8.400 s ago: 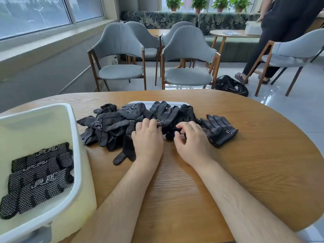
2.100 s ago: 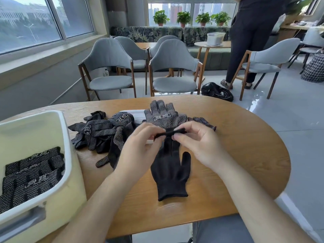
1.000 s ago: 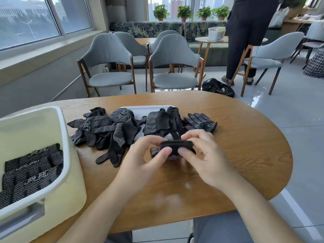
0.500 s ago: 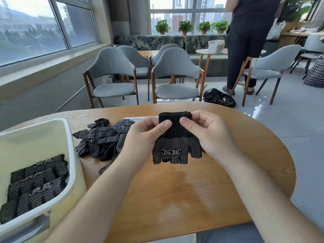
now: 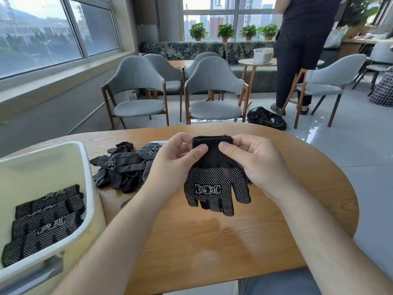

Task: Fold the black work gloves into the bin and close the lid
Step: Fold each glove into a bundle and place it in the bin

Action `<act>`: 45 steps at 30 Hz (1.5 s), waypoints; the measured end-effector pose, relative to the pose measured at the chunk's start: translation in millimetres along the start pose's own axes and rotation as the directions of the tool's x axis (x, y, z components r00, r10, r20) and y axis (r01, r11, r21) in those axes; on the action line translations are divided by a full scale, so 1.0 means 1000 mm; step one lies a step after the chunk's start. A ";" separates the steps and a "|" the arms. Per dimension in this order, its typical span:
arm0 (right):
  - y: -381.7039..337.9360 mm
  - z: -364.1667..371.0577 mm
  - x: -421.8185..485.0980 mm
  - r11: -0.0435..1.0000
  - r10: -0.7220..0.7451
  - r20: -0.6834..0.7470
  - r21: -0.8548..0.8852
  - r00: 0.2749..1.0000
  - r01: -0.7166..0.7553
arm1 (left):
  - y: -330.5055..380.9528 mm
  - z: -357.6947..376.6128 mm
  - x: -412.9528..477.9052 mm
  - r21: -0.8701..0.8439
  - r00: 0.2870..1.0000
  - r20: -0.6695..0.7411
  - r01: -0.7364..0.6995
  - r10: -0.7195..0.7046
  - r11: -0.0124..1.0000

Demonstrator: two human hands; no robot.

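Note:
A black work glove pair (image 5: 214,184) with white dots hangs above the round wooden table (image 5: 234,241), cuff up, fingers folded under. My left hand (image 5: 174,165) pinches the cuff's left corner and my right hand (image 5: 255,162) pinches its right corner. A loose heap of black gloves (image 5: 125,169) lies on the table behind my left hand. The white bin (image 5: 89,188) stands at the left edge with folded gloves (image 5: 44,222) stacked inside. A sliver of the white lid (image 5: 158,143) shows behind the heap.
Grey chairs (image 5: 212,90) stand beyond the table's far edge, and a person in dark clothes (image 5: 302,45) stands at the back right near a small round table. A black bag (image 5: 265,118) lies on the floor. My lap shows below the near edge.
Both hands lifted the folded glove pair off the table and now hold it up by the cuff. In the last half second it barely moved.

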State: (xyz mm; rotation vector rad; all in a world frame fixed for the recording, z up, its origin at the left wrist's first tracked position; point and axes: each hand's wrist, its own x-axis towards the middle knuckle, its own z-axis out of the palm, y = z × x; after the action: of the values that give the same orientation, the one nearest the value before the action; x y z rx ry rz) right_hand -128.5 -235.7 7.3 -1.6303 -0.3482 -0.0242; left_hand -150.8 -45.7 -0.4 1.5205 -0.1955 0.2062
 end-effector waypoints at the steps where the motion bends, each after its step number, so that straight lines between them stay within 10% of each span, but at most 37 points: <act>1: 0.000 0.000 -0.001 1.000 0.008 -0.001 -0.025 1.000 -0.008 | -0.001 0.000 -0.001 0.019 1.000 0.011 -0.007 0.006 1.000; 10: -0.004 -0.001 -0.008 0.953 0.084 -0.024 -0.290 0.996 -0.087 | -0.009 0.003 -0.005 0.312 0.997 0.005 -0.069 0.071 0.948; 17: -0.016 0.000 -0.014 0.951 0.305 0.116 0.002 0.945 -0.308 | -0.011 0.000 -0.006 0.283 0.996 0.020 -0.085 0.082 0.955; 30: -0.002 0.008 -0.012 0.940 0.332 0.139 0.028 0.933 -0.339 | -0.015 -0.008 -0.011 0.479 0.996 -0.057 -0.028 0.063 0.877; 40: 0.041 0.006 -0.023 0.999 -0.023 0.169 -0.037 0.985 0.030 | -0.052 -0.022 -0.023 0.342 0.991 0.104 -0.112 0.081 0.933; 45: 0.109 0.004 -0.062 0.757 -0.085 0.214 -0.621 0.973 0.203 | -0.105 -0.042 -0.056 0.706 0.943 0.316 -0.307 0.104 0.639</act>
State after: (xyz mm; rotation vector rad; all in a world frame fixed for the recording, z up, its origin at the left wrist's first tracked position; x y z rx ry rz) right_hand -162.0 -250.1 -113.0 -2.2951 -0.6542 -0.1336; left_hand -178.3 -8.7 -118.0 2.3699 -0.5425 0.3041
